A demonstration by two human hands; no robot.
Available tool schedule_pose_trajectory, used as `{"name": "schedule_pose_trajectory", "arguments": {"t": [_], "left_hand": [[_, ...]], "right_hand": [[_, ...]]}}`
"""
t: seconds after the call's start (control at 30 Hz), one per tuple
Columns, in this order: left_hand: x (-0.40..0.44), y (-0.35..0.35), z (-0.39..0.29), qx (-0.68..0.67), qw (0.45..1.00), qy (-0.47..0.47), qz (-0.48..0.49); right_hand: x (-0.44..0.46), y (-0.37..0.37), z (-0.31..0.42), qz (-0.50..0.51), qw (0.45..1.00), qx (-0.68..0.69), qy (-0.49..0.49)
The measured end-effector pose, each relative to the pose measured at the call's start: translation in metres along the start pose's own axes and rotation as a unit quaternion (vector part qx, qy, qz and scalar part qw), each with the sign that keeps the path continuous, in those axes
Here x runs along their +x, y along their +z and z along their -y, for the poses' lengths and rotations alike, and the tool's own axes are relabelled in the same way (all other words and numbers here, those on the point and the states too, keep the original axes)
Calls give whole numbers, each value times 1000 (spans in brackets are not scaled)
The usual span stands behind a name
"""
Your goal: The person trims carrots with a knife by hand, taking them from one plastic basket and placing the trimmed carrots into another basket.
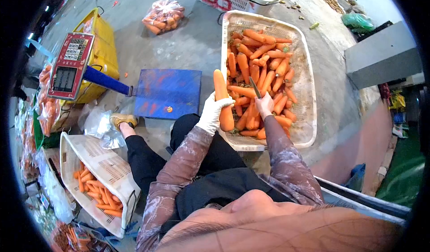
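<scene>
In the head view my left hand (211,114), in a white glove, is closed around a large carrot (221,87). The carrot stands lengthwise in my grip, near the left rim of a white plastic crate (311,104). My bare right hand (264,105) is wrapped round a small knife (255,88), its blade pointing up and to the left. Below both the knife and that hand lies a heap of loose carrots (280,68) inside the crate. Blade and held carrot are apart.
A blue platform scale (168,93) with a red display (71,66) stands left of me. Behind the display is a yellow crate (105,46). A tilted white crate (101,162) holds more carrots at lower left. A bag of carrots (164,17) lies on the floor.
</scene>
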State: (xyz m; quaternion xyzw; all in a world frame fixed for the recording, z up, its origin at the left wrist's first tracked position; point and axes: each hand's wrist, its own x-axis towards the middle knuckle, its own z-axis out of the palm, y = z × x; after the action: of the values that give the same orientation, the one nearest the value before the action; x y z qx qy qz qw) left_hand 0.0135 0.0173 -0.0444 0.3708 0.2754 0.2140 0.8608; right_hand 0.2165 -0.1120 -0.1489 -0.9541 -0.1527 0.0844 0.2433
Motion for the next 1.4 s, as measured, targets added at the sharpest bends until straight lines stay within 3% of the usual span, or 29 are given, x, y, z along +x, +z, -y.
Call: {"name": "schedule_pose_trajectory", "arguments": {"t": [0.07, 0.13, 0.2, 0.3, 0.37, 0.43, 0.53, 0.6, 0.63, 0.67, 0.7, 0.73, 0.8, 0.83, 0.93, 1.03, 1.17, 1.4], "left_hand": [[1, 3, 2, 14, 1000, 2, 15], [0, 7, 4, 26, 999, 7, 28], [-4, 13, 0, 57, 998, -28, 13], [-5, 12, 5, 125, 989, 22, 80], [-13, 23, -12, 212, 957, 66, 185], [-8, 21, 3, 348, 893, 199, 203], [-13, 31, 0, 482, 788, 288, 253], [-20, 43, -13, 350, 845, 283, 288], [-19, 41, -7, 350, 844, 284, 291], [-18, 39, -2, 308, 877, 232, 285], [-18, 35, 2, 265, 906, 179, 276], [-19, 29, 6, 264, 906, 183, 275], [-28, 25, 1, 182, 940, 88, 275], [-32, 26, 2, 155, 949, 115, 249], [-32, 26, -4, 149, 945, 97, 274], [-26, 25, -2, 197, 934, 98, 282], [-26, 31, 4, 134, 961, 54, 235], [-22, 28, 10, 171, 955, 51, 239]], "right_hand": [[-2, -27, -1, -38, 996, -70, -43], [-9, -52, -2, -89, 975, -131, -157], [-14, -69, -2, -149, 951, -73, -260], [-30, -108, 15, -149, 944, -34, -292], [-43, -135, 33, -147, 938, 7, -313], [-59, -161, 52, -130, 921, 74, -359], [-77, -188, 75, -88, 909, 160, -375], [-86, -196, 85, -67, 909, 193, -363], [-89, -195, 87, 0, 916, 250, -313], [-91, -196, 89, 66, 913, 306, -260], [-86, -187, 83, 73, 898, 332, -279], [-87, -184, 82, 73, 897, 331, -283], [-96, -179, 83, -130, 937, 120, -300], [-94, -170, 76, -171, 951, -21, -256], [-84, -149, 57, -261, 923, -85, -269], [-83, -143, 55, -268, 917, -104, -275], [-81, -142, 55, -259, 912, -106, -301], [-74, -142, 55, -223, 903, -122, -346]]}}
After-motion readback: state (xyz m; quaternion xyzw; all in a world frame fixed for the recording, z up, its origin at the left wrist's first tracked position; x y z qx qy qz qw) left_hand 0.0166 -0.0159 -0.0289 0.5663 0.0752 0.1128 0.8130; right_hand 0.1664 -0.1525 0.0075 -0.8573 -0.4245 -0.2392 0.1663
